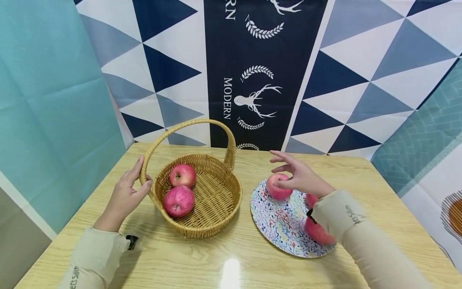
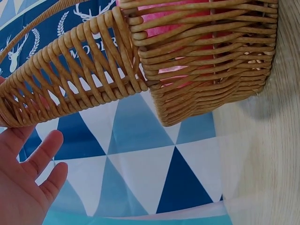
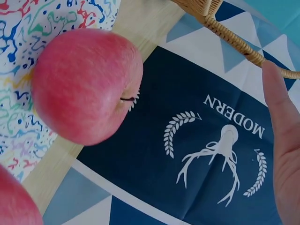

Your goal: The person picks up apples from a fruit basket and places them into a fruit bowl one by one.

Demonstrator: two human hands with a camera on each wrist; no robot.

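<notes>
My left hand [image 1: 127,194] is at the left side of the wicker basket [image 1: 216,228], holding the lower part of its arched handle [image 2: 70,77] between thumb and index finger. In the left wrist view its other fingers are loose beneath the handle. Two red apples [image 1: 179,201] lie in the left half of the basket. My right hand [image 1: 301,175] hovers at a red apple [image 3: 86,86] on the far part of the patterned round plate [image 1: 268,226], its thumb overlapping the apple in the head view. Its fingers are spread, with nothing gripped.
More red apples [image 1: 319,232] lie on the plate's right side, partly hidden by the right sleeve. Basket and plate stand side by side on a light wooden table [image 1: 195,267]. A patterned cloth [image 1: 180,52] hangs behind the table's far edge.
</notes>
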